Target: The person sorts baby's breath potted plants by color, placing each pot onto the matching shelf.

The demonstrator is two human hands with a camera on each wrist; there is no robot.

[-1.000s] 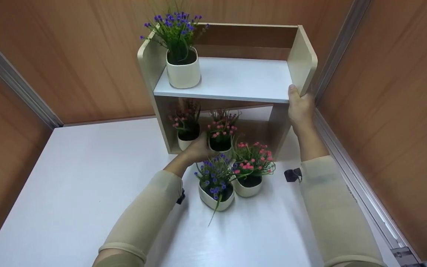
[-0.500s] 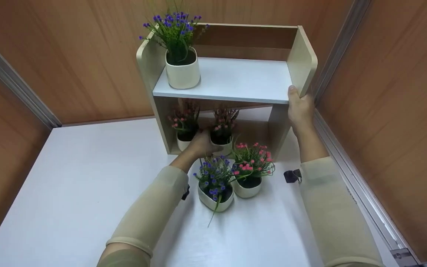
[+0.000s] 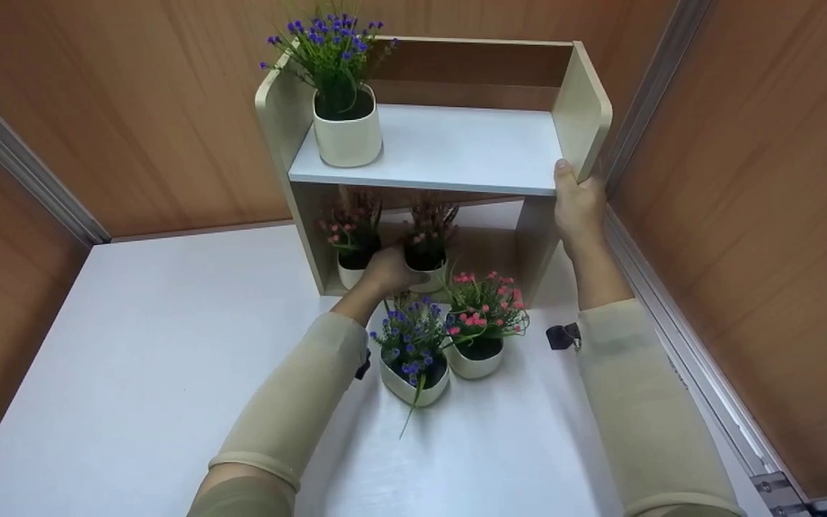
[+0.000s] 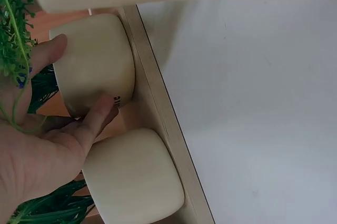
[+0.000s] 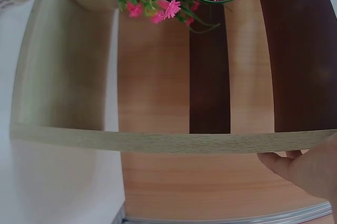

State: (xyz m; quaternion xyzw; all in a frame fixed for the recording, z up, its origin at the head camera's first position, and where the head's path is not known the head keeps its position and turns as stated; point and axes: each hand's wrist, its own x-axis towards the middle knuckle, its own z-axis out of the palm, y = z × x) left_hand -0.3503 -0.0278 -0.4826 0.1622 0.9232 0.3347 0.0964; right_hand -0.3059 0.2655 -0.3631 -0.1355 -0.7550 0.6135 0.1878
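Observation:
In the head view my left hand (image 3: 389,271) reaches into the lower level of a small two-tier shelf (image 3: 421,185). It grips a white pot (image 4: 95,66) of pink artificial flowers (image 3: 431,224), thumb near the rim and fingers along the side. The pot stands on the bottom board, right of another white pot (image 4: 136,176) with pink flowers (image 3: 347,231). My right hand (image 3: 580,205) holds the shelf's right side panel (image 3: 584,108), thumb at the front edge below the upper board's level; its other fingers are mostly hidden in the head view.
A purple-flowered pot (image 3: 347,136) stands on the upper board's left end. Before the shelf, a purple-flowered pot (image 3: 413,384) and a pink-flowered pot (image 3: 477,359) stand close together on the white table (image 3: 169,373). Wood-patterned walls (image 3: 133,129) enclose the back and sides.
My left hand has moved the gripped flowerpot slightly farther back into the lower level. My right hand has kept its hold on the side panel. The head view has shifted a little.

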